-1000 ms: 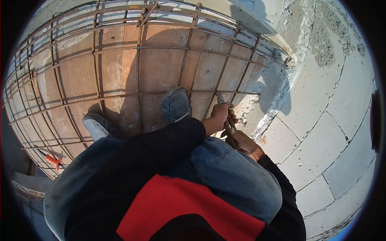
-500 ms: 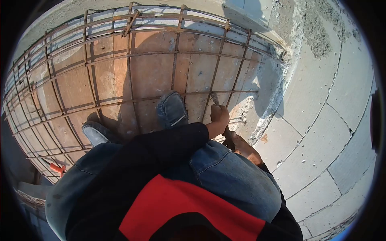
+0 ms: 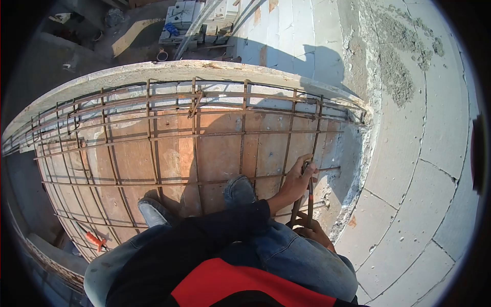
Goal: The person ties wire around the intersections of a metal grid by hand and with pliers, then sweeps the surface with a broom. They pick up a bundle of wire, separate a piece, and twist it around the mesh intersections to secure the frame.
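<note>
My left hand (image 3: pixel 297 179) reaches out to a crossing near the right end of the rebar grid (image 3: pixel 244 132), its fingers closed around the head of a long-handled tool (image 3: pixel 310 197). Closer to my right knee, my right hand (image 3: pixel 313 233) is wrapped round the lower handles of that tool. The handles stand slightly apart. Beneath the bars lie reddish wooden boards (image 3: pixel 217 153), partly in shadow. What sits between the tool's jaws is hidden by my fingers.
My shoes (image 3: pixel 239 190) rest among the bars. An orange-handled tool (image 3: pixel 96 240) lies at the lower left. A block wall (image 3: pixel 394 169) runs along the right. Beyond the grid are a raised edge (image 3: pixel 179 67) and stacked blocks (image 3: pixel 184 15) below.
The view has tilted up, showing the area beyond the grid. My left hand has turned and moved forward to the tool's head, and the tool's handles now show apart.
</note>
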The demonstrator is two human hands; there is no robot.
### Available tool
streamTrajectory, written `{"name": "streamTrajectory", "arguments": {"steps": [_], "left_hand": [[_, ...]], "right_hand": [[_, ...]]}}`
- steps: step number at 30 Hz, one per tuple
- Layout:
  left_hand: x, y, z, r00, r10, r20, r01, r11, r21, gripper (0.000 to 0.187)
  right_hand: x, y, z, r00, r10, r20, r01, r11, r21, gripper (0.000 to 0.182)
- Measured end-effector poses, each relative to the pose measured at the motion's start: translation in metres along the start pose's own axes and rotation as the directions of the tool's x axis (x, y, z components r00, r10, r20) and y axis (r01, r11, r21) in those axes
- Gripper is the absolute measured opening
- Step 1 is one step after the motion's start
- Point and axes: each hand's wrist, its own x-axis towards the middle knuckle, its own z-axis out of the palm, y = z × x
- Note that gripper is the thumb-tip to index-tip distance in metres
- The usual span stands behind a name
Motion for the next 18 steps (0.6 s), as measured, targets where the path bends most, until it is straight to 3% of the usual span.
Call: {"name": "streamTrajectory", "arguments": {"steps": [2,4,9,11,12,13,14,15,16,17,18], "left_hand": [[0.028,0.016,-0.010,0.957,0.286,0.037,-0.285,0.958,-0.024,0.050],[0.037,0.035,-0.023,0.953,0.303,0.030,-0.303,0.953,-0.013,0.049],[0.044,0.082,-0.059,0.954,0.265,-0.138,-0.277,0.958,-0.077,0.049],[0.036,0.088,-0.063,0.955,0.241,-0.174,-0.266,0.955,-0.135,0.049],[0.033,0.089,-0.068,0.953,0.235,-0.190,-0.267,0.950,-0.164,0.050],[0.041,0.085,-0.068,0.921,0.310,-0.236,-0.345,0.930,-0.125,0.051],[0.047,0.082,-0.077,0.882,0.376,-0.283,-0.413,0.907,-0.082,0.052],[0.027,0.107,-0.075,0.896,0.291,-0.335,-0.306,0.952,0.008,0.057],[0.024,0.124,-0.070,0.918,0.232,-0.322,-0.259,0.965,-0.043,0.062],[0.040,0.129,-0.069,0.861,0.408,-0.302,-0.437,0.899,-0.030,0.065],[0.038,0.158,-0.061,0.873,0.415,-0.256,-0.418,0.907,0.047,0.068]], "right_hand": [[0.002,-0.028,0.003,0.988,-0.129,0.084,0.123,0.989,0.079,0.082],[0.004,-0.051,0.002,0.979,-0.137,0.151,0.108,0.976,0.189,0.092],[0.012,-0.060,0.012,0.926,-0.158,0.343,0.111,0.982,0.153,0.099],[0.014,-0.055,0.023,0.919,-0.246,0.309,0.142,0.936,0.323,0.101],[0.018,-0.050,0.026,0.936,-0.247,0.250,0.180,0.949,0.260,0.103],[0.019,-0.051,0.032,0.910,-0.238,0.339,0.164,0.959,0.231,0.103],[0.015,-0.052,0.037,0.914,-0.248,0.322,0.164,0.950,0.266,0.104],[0.015,-0.053,0.041,0.921,-0.257,0.294,0.166,0.939,0.301,0.105],[0.021,-0.053,0.043,0.899,-0.248,0.360,0.152,0.949,0.275,0.105],[0.026,-0.052,0.042,0.902,-0.240,0.358,0.153,0.955,0.255,0.104],[0.031,-0.050,0.041,0.908,-0.238,0.344,0.159,0.957,0.243,0.104]]}}
